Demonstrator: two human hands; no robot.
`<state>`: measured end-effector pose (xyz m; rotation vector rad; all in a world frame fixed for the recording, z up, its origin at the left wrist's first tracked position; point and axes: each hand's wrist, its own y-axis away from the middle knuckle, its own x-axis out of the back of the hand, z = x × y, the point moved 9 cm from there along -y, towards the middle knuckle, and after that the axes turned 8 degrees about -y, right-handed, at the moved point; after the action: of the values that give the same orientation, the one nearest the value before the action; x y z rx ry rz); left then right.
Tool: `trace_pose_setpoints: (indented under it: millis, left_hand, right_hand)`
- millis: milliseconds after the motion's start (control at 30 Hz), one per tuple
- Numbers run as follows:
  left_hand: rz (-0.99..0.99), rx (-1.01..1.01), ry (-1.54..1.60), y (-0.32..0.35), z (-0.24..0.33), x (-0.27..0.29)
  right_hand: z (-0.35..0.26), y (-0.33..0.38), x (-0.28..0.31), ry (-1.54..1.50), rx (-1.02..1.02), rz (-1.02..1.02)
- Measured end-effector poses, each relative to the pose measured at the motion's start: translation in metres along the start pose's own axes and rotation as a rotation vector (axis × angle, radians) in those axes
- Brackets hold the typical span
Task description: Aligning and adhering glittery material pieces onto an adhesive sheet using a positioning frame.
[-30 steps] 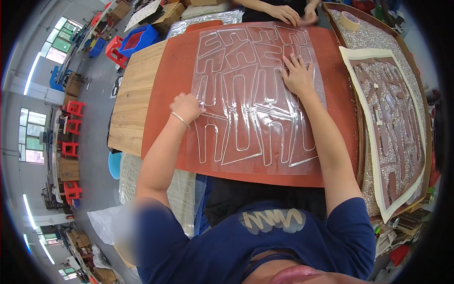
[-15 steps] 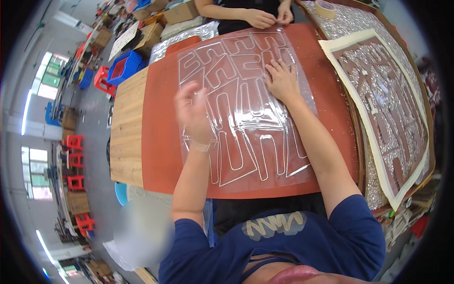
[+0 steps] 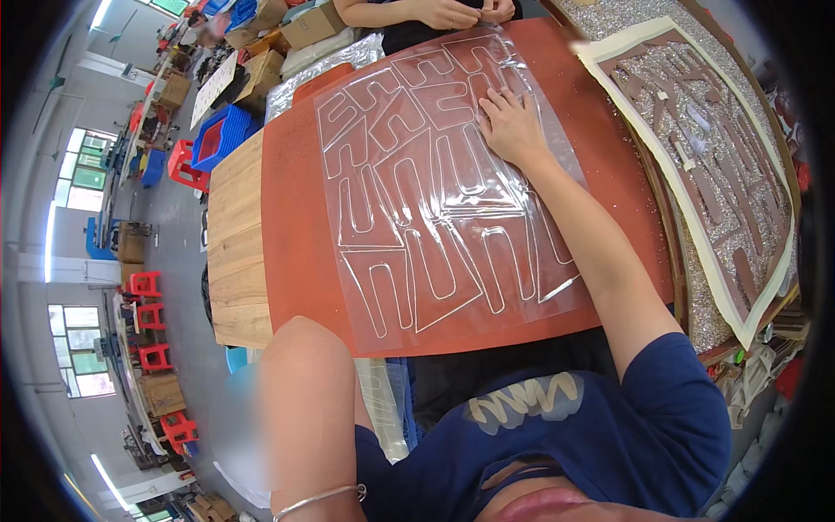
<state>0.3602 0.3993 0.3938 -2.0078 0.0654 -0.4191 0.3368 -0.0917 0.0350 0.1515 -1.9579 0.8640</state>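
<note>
A clear plastic sheet (image 3: 487, 287) with raised, letter-like outlines lies over a reddish-brown mat (image 3: 296, 217) on the table. Glare covers part of the sheet's middle. My right hand (image 3: 513, 130) rests flat on the sheet's far right part, fingers spread, holding nothing. The left arm is bent sharply, its elbow (image 3: 304, 348) over the near left corner of the mat. A bracelet (image 3: 320, 499) shows at that wrist, by the lower edge, and the hand beyond is out of the picture.
Across the table, a co-worker's hands (image 3: 461, 13) meet near the sheet's far edge. To the right, a cream-bordered panel (image 3: 739, 322) with brown cut-out shapes lies on a glittery surface (image 3: 600, 17). Blue crates (image 3: 222, 137), red stools (image 3: 143, 284) and cardboard boxes (image 3: 313, 26) stand to the left.
My left hand has left the sheet and dropped out of the picture as the arm bent back toward me. My right hand stays flat on the sheet. The view has shifted slightly.
</note>
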Motion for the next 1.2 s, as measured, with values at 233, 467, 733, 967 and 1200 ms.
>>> trace_pose_setpoints:
  millis: [233, 467, 733, 967, 1200]
  left_hand:
    - [-0.051, 0.096, 0.217, 0.002, 0.019, -0.015]
    - [-0.077, 0.079, 0.147, 0.016, 0.012, -0.016]
    - [0.107, 0.032, -0.119, 0.046, -0.039, 0.008]
    - [0.386, 0.325, -0.621, 0.205, -0.104, 0.118]
    - [-0.662, 2.01, -1.46, 0.512, -0.145, 0.159]
  right_hand:
    - [0.0, 0.001, 0.0, 0.011, 0.006, 0.037]
    - [-0.001, 0.0, 0.005, 0.002, 0.009, 0.061]
    - [0.006, 0.0, 0.002, 0.105, -0.079, 0.026]
    - [0.02, -0.024, -0.002, 0.013, 0.0, -0.085]
    - [0.043, -0.055, -0.02, -0.082, -0.073, -0.068]
